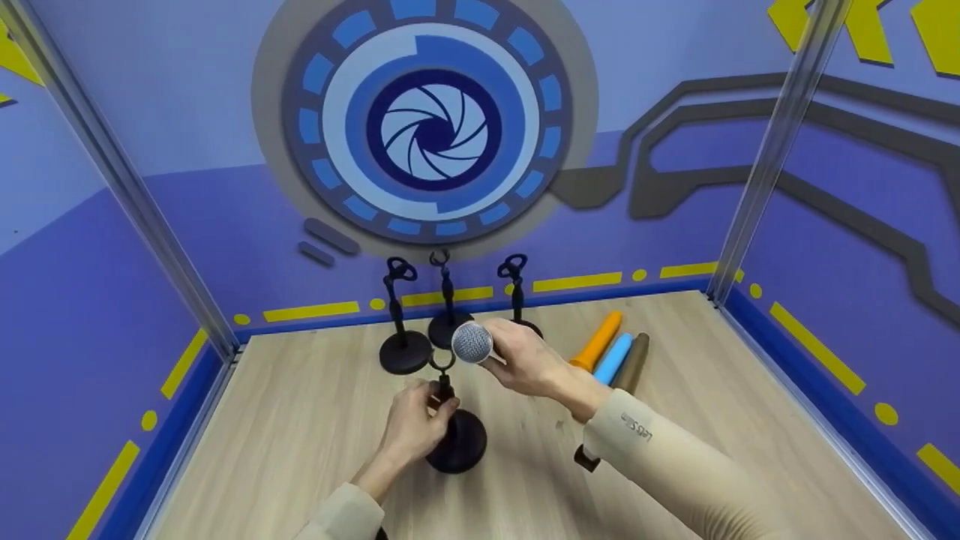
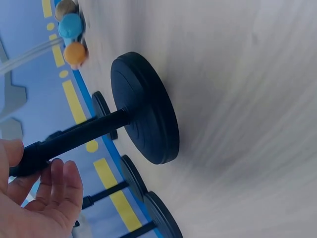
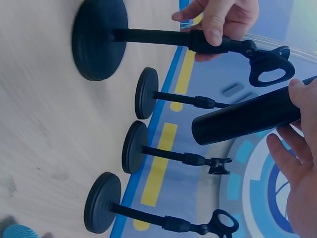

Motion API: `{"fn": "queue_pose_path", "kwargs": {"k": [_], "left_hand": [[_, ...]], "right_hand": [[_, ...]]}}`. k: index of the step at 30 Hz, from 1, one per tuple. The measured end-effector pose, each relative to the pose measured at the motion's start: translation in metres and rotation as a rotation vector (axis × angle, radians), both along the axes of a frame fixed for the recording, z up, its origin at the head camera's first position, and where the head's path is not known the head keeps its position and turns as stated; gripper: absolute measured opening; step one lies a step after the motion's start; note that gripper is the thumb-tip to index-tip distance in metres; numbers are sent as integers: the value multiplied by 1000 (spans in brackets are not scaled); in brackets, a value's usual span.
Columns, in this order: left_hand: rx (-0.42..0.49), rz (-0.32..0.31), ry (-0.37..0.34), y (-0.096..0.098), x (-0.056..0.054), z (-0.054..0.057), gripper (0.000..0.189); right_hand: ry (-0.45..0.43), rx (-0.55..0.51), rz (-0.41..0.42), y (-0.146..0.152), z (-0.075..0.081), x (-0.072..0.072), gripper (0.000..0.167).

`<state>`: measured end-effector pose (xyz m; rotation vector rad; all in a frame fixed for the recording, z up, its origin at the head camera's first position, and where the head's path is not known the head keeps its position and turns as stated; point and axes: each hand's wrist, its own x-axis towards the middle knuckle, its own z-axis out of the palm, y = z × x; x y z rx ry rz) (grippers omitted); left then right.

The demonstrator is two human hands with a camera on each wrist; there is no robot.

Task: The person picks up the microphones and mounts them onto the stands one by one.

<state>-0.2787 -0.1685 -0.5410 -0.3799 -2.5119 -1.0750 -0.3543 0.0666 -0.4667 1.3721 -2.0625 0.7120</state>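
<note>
My left hand [image 1: 412, 420] grips the upper post of a black desktop microphone stand [image 1: 463, 448], whose round base is on the table. Fingers and thumb close around the thicker collar in the left wrist view. A black microphone [image 3: 242, 119] with a silver mesh head [image 1: 472, 343] is held by my right hand [image 1: 529, 361], just above and right of that stand. In the right wrist view, the handle's lower end points toward the stands, apart from the ring-shaped clip [image 3: 271, 69] of the gripped one.
Three more black stands, a left one [image 1: 405, 354], a middle one [image 1: 448, 327] and a right one [image 1: 517, 294], stand near the back wall. Orange [image 1: 600, 339], blue [image 1: 615, 358] and brown [image 1: 636, 360] microphones lie at right. A small dark object [image 1: 586, 457] shows below my right sleeve.
</note>
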Motion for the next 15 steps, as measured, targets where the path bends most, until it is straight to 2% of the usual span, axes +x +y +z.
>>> {"fn": "queue_pose_path", "kwargs": {"k": [10, 15], "left_hand": [[-2, -34, -16, 15, 7, -1, 4], [-11, -28, -11, 17, 7, -2, 5]], "right_hand": [[-210, 29, 58, -6, 6, 1, 40], [-266, 49, 78, -8, 6, 0, 37]]}}
